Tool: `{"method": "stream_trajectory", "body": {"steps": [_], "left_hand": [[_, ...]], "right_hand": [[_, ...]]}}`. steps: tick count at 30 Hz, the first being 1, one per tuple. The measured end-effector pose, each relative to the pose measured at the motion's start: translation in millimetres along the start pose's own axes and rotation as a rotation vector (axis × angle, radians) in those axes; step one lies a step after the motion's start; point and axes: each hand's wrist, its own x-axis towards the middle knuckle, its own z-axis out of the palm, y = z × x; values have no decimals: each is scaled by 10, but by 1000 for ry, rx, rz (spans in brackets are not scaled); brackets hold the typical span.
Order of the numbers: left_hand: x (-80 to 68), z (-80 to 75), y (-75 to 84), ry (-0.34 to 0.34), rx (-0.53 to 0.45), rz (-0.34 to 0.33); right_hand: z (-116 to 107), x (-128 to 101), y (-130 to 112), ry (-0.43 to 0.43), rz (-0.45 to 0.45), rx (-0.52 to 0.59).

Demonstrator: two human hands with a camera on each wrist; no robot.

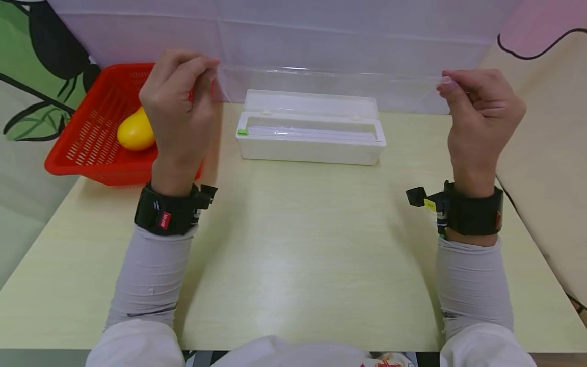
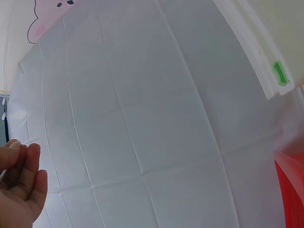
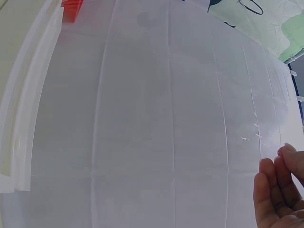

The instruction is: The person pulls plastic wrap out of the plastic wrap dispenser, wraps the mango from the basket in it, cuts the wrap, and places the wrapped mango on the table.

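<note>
Two hands hold a clear film (image 1: 295,68) above the table (image 1: 298,244).
The left hand (image 1: 181,102) pinches one end of the film between thumb and fingertips, and the right hand (image 1: 486,112) pinches the other end in the same manner; both hands are raised and well apart. The film extends between them, in front of the pale cloth (image 1: 321,30); where its lower edge is, I cannot tell. Near the back of the table, between the hands, there is a white box (image 1: 309,149) with its lid open to the rear and a green piece (image 1: 243,132) at its left end. At the left stands a red basket (image 1: 110,176), in which lies a yellow fruit (image 1: 135,131), partly hidden by the left hand.
</note>
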Motion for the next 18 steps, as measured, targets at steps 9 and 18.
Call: {"method": "stream_trajectory", "body": {"steps": [9,18], "left_hand": [[1,-11,64,18,-9,-1],[4,-26,114,30,-14,0]], "right_hand": [[-2,14,-53,3,-15,7],[-12,21,-73,18,-20,52]]}}
